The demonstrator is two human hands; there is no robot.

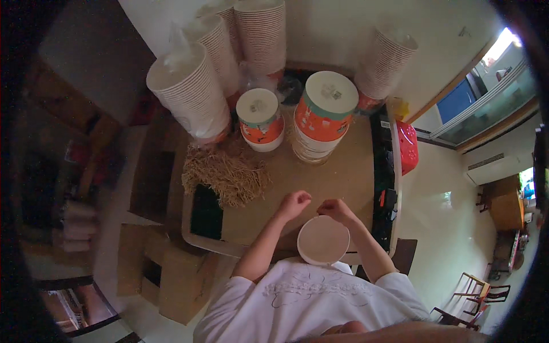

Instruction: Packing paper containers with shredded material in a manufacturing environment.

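A round paper tub [323, 240] with a pale inside stands at the table's near edge, against my body, its mouth facing up. My left hand [295, 204] hovers beyond the tub's rim to the left, fingers curled into a pinch. Fingertips closed together, my right hand [337, 211] is at the tub's far rim. Whatever either hand holds is too small to make out. A heap of tan, string-like strands [229, 174] lies left of my hands. Farther back, upside-down orange tubs with green bands form a short stack [262, 121] and a taller stack [325, 117].
Tall nested stacks of white tubs in clear plastic [191, 91] crowd the table's back left. Another stack [386, 63] stands back right. Brown cardboard [337, 177] covers the tabletop. A red basket [408, 147] is beyond the right edge; an open carton [177, 274] sits at lower left.
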